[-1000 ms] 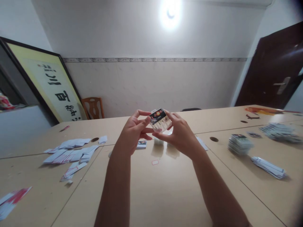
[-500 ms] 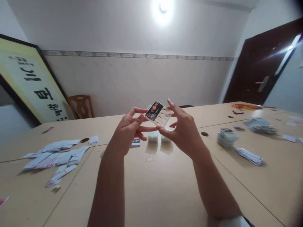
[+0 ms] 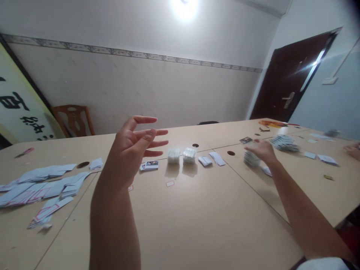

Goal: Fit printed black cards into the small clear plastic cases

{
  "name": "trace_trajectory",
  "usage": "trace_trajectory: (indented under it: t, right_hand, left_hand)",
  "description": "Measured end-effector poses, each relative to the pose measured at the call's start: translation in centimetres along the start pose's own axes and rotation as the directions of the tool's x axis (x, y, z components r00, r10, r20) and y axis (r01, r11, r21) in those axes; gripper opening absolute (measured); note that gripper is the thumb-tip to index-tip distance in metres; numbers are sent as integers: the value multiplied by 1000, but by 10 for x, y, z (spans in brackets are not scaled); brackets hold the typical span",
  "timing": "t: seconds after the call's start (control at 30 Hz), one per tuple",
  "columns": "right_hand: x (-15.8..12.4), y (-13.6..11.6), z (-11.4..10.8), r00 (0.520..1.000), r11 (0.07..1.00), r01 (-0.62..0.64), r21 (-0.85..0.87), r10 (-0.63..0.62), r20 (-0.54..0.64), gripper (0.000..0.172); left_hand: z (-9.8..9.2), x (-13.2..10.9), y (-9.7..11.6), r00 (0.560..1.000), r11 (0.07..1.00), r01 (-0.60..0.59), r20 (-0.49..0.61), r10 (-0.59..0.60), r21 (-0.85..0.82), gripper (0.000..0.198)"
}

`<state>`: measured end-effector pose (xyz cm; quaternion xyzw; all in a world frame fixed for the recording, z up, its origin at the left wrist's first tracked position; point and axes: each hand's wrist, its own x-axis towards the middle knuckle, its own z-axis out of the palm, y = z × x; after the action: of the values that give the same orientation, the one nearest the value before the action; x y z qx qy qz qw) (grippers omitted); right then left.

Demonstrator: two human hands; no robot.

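Bench carries several groups. At left, wide heap of white papers; much paper apparently unused. Left hand in air, fingers spread, holding nothing. At right, spread pile of cases, probably finished. Right hand nearly closed, near smaller case stack. In middle, two clear stacks, no dark print visible; probably work left. Printed cards beside them. Dark-topped case pinched by right hand, looks complete, not yet laid down. Smallest: red-framed label, lying loose.
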<state>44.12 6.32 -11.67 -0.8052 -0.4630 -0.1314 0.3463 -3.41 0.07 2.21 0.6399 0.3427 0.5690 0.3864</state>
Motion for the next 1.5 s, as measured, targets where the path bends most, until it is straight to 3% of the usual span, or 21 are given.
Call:
trace_trajectory:
  t: [0.1, 0.27, 0.5, 0.6, 0.73, 0.87, 0.97, 1.03, 1.1, 1.2, 1.27, 1.3, 1.33, 1.37, 1.43, 1.5]
  right_hand:
    - [9, 36, 0, 984, 981, -162, -104, 169, 58, 65]
    - [20, 65, 9, 966, 970, -215, -111, 228, 119, 67]
    - [25, 72, 26, 946, 957, -262, -122, 280, 165, 70]
    - [23, 71, 26, 943, 958, -263, -117, 281, 180, 79]
    - [14, 57, 20, 967, 970, -237, -55, 241, 76, 92]
    - [2, 15, 13, 990, 996, -84, 36, 88, -111, 73]
    - [-9, -40, 9, 987, 998, 23, 54, -14, -159, 72]
    - [-23, -85, 9, 973, 977, 186, 101, -169, -160, 69]
    - [-48, -132, 14, 919, 900, 381, 212, -343, -196, 53]
    - [-106, -194, 38, 789, 679, 604, 417, -582, -194, 33]
    - [-148, -226, 64, 655, 528, 683, 505, -749, -102, 26]
    - [-167, -240, 78, 557, 460, 721, 518, -829, -39, 25]
    - [-183, -251, 93, 479, 422, 738, 527, -877, 31, 24]
    - [-195, -262, 107, 438, 425, 738, 525, -893, 106, 23]
    - [-209, -281, 130, 438, 454, 724, 519, -884, 162, 20]
    - [-209, -298, 147, 477, 506, 704, 498, -857, 197, 23]
  left_hand:
    - [1, -1, -1, 999, 999, -29, -15, 29, 29, 29]
    - [0, -3, -2, 997, 996, -66, -28, 68, 58, 28]
    - [-2, -4, -1, 997, 994, -70, -32, 73, 86, 28]
    - [-2, -4, 0, 997, 994, -69, -29, 72, 85, 28]
    - [-1, -5, 0, 996, 994, -82, -25, 84, 71, 28]
    - [-3, -4, 0, 990, 991, -115, -69, 119, 60, 24]
    - [-8, -3, 0, 986, 991, -129, -100, 132, 36, 22]
    - [-12, -2, 0, 986, 991, -122, -108, 126, 47, 21]
    - [-15, -1, -1, 984, 991, -121, -127, 128, 60, 18]
    - [-17, 0, -1, 973, 987, -146, -173, 156, 71, 14]
    - [-18, 1, -2, 968, 983, -174, -174, 183, 66, 14]
    - [-18, 1, -2, 967, 980, -188, -164, 195, 58, 14]
    - [-18, 1, -2, 967, 979, -200, -153, 206, 49, 14]
    - [-18, 0, -1, 966, 977, -207, -146, 211, 43, 15]
    - [-18, -1, -1, 963, 976, -213, -161, 218, 50, 19]
    - [-18, -2, 0, 951, 971, -231, -198, 238, 57, 28]
